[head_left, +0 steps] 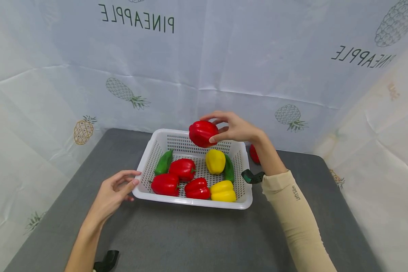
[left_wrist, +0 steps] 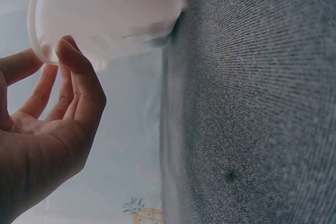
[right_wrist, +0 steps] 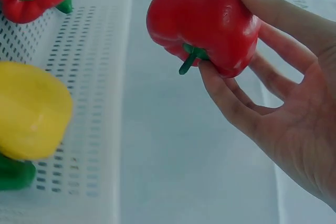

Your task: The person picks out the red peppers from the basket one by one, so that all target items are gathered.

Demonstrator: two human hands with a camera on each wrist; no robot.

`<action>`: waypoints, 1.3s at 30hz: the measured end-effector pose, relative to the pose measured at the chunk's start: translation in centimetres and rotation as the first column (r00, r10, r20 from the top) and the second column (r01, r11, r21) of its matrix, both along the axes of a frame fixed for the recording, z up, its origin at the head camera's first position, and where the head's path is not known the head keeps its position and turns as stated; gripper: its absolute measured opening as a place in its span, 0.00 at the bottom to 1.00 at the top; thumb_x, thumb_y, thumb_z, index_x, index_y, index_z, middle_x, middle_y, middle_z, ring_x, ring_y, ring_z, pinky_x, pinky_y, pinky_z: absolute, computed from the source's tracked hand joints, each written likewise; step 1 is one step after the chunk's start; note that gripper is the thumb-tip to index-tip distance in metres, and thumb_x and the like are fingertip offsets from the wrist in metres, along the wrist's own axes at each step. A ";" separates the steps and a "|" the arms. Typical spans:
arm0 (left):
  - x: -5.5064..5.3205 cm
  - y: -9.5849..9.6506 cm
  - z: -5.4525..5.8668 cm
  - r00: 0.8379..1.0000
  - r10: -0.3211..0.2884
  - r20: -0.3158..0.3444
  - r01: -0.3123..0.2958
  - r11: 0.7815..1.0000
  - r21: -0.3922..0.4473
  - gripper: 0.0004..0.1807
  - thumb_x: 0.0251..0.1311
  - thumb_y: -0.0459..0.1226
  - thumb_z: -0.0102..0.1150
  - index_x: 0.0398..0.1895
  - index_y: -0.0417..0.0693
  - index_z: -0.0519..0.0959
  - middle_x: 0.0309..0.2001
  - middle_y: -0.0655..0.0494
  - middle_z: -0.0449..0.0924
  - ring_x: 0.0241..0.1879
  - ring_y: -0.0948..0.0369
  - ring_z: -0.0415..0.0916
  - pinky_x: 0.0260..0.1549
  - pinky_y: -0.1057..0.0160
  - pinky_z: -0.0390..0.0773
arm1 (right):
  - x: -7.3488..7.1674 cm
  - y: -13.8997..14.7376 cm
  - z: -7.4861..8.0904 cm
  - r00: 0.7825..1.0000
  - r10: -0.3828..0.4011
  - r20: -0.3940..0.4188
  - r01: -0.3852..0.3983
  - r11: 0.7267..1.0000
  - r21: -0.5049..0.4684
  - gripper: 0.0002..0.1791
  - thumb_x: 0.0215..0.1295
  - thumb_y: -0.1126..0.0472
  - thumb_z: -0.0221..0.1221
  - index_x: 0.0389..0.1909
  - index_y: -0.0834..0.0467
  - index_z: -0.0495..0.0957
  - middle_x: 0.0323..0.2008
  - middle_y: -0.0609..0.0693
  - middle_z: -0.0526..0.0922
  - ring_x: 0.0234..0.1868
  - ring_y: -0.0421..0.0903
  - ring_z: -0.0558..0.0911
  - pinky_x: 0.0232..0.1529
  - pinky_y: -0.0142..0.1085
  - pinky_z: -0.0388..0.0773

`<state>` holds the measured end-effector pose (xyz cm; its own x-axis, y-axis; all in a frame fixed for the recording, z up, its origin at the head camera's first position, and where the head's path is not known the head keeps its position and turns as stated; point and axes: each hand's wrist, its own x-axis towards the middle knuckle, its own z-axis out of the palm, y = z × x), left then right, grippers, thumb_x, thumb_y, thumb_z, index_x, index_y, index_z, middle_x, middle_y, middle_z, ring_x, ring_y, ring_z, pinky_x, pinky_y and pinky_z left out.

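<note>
Grey tabletop (head_left: 197,234) lies in front of the white basket (head_left: 190,201), whose left rim the left hand (head_left: 113,190) pinches between thumb and fingers. Inside the basket rest red, yellow and green peppers (head_left: 183,169). Raised near the basket's far rim, the right hand (head_left: 237,126) grips a red pepper (head_left: 201,133).

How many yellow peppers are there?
2. Both are in the white basket: one yellow pepper beside a green pepper, the other yellow pepper near the front right corner. I see no sign of hidden ones.
</note>
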<state>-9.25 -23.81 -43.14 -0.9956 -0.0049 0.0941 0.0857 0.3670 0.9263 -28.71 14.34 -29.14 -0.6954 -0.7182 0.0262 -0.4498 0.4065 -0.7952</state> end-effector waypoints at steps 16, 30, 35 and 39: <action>0.0 0.0 -0.1 1.000 0.000 -0.014 0.000 1.000 -0.008 0.20 0.75 0.37 0.67 0.65 0.39 0.80 0.43 0.57 0.86 0.33 0.67 0.85 0.30 0.59 0.88 | 1.8 6.2 1.3 0.993 -0.052 -0.110 0.047 0.998 -0.046 0.41 0.58 0.70 0.77 0.74 0.57 0.75 0.73 0.56 0.77 0.70 0.54 0.77 0.61 0.43 0.88; 0.0 0.0 -0.1 1.000 -0.005 -0.012 0.004 1.000 -0.011 0.20 0.74 0.36 0.68 0.65 0.39 0.80 0.45 0.53 0.87 0.32 0.66 0.85 0.30 0.59 0.88 | 3.4 11.9 0.5 0.974 -0.154 -0.166 0.145 0.987 -0.062 0.42 0.59 0.74 0.74 0.75 0.58 0.74 0.73 0.58 0.75 0.67 0.44 0.77 0.56 0.27 0.86; -0.1 0.0 -0.1 1.000 -0.004 -0.012 0.003 1.000 -0.018 0.21 0.74 0.37 0.68 0.65 0.39 0.80 0.46 0.45 0.87 0.32 0.66 0.85 0.30 0.59 0.88 | 4.1 13.8 0.1 0.967 -0.199 -0.158 0.192 0.980 -0.060 0.41 0.62 0.73 0.73 0.76 0.58 0.73 0.73 0.50 0.75 0.67 0.42 0.77 0.58 0.26 0.85; -0.1 -0.1 -0.1 1.000 -0.004 -0.008 0.004 1.000 -0.015 0.20 0.74 0.36 0.68 0.65 0.39 0.80 0.46 0.47 0.87 0.32 0.66 0.85 0.30 0.59 0.89 | 4.5 15.3 -0.2 0.960 -0.236 -0.151 0.230 0.971 -0.058 0.40 0.63 0.73 0.72 0.77 0.57 0.73 0.71 0.44 0.76 0.67 0.42 0.78 0.56 0.26 0.85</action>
